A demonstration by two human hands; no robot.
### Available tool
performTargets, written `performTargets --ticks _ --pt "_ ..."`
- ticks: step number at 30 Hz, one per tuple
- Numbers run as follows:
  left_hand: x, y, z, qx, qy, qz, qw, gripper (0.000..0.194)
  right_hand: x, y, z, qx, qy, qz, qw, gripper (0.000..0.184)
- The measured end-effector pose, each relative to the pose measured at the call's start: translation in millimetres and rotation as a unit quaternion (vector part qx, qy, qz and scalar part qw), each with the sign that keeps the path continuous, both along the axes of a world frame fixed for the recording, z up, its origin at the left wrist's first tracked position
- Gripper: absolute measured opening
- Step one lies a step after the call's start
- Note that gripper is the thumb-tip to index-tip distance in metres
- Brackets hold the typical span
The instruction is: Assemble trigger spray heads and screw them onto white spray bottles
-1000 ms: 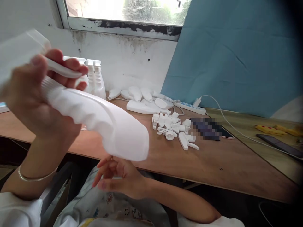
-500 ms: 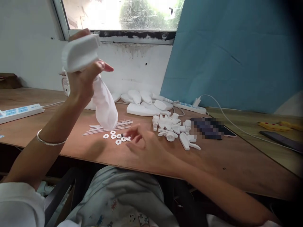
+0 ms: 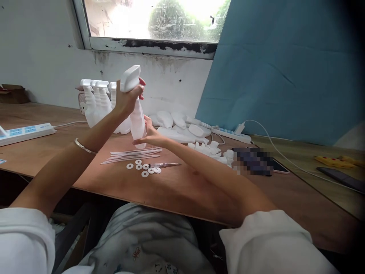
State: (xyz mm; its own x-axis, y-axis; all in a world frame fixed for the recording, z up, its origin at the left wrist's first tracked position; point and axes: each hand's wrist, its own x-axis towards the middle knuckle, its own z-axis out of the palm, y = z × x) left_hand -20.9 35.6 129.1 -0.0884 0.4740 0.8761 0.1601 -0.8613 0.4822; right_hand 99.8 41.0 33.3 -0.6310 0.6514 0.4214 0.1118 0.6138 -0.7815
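Both my hands are on one white spray bottle (image 3: pixel 138 120), upright and raised above the table. My left hand (image 3: pixel 129 99) wraps the neck just below the trigger head. Fingers of my right hand (image 3: pixel 151 133) curl around the lower body from the right. Below it lie thin white tubes (image 3: pixel 134 153), several white washers (image 3: pixel 145 174) and a small screwdriver (image 3: pixel 165 164) with a clear handle. Several assembled spray bottles (image 3: pixel 98 102) stand behind my left forearm. White trigger heads (image 3: pixel 212 149) are heaped behind my right forearm, partly hidden by it.
Bottles without heads (image 3: pixel 178 129) lie piled near the wall. Power strips sit at the left (image 3: pixel 27 133) and back right (image 3: pixel 232 134), with cables. Phones (image 3: pixel 253 161) lie at the right, beside a blue curtain (image 3: pixel 270 72). The table's front edge (image 3: pixel 142 203) runs before my lap.
My left hand has brought the spray bottle from a tilted, raised position to upright, farther right. My right hand has moved up from the washers to the bottle's lower body.
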Motion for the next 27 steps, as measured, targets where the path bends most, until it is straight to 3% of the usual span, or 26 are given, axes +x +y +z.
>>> performTargets --ticks 3,7,15,23,27 --pt "-6 20 -2.9 -0.018 0.015 -0.009 1.000 0.007 -15 20 -2.1 -0.006 0.009 0.024 1.000 0.109" --pt "-11 38 -11.0 -0.022 0.016 -0.007 1.000 0.009 -24 35 -9.7 -0.019 0.004 -0.027 0.999 0.105" --pt "-24 67 -28.9 -0.051 0.019 0.072 0.996 0.011 -34 54 -25.5 -0.044 0.015 -0.024 0.999 0.099" --pt "-27 84 -30.3 -0.098 0.030 0.165 0.981 0.013 -39 56 -22.8 -0.088 -0.006 -0.029 0.996 0.100" --pt "-30 83 -31.9 -0.128 0.051 0.176 0.975 0.017 -41 59 -22.0 -0.092 -0.024 -0.038 0.995 0.098"
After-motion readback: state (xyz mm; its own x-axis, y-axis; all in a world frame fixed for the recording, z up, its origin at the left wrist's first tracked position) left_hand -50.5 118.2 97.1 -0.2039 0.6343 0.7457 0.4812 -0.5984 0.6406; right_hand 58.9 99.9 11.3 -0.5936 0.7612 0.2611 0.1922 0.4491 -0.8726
